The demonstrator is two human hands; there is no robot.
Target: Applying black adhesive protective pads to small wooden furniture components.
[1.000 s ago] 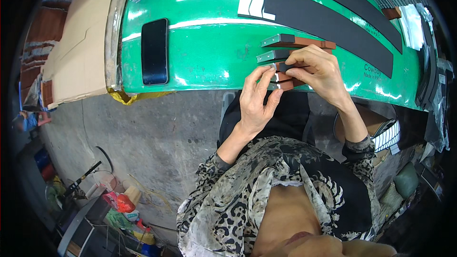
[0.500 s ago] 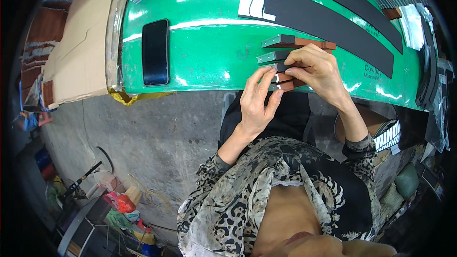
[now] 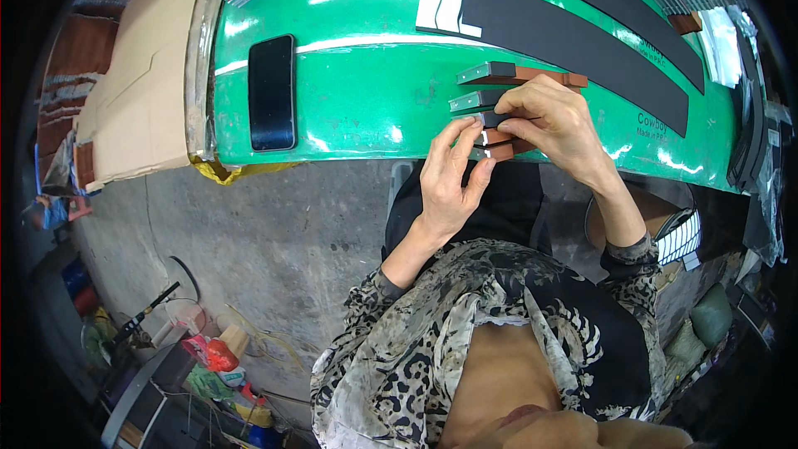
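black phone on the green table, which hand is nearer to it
Left. The left hand is at the table's near edge, right of the black phone across bare green surface. The right hand is farther right, on the small blocks.

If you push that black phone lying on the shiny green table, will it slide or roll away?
The phone looks flat and thin, so it would probably slide rather than roll or tip. The green table is glossy with bright reflections, so it may slip easily. It looks stiff, and its glass-like face could be fragile if it dropped off the nearby edge.
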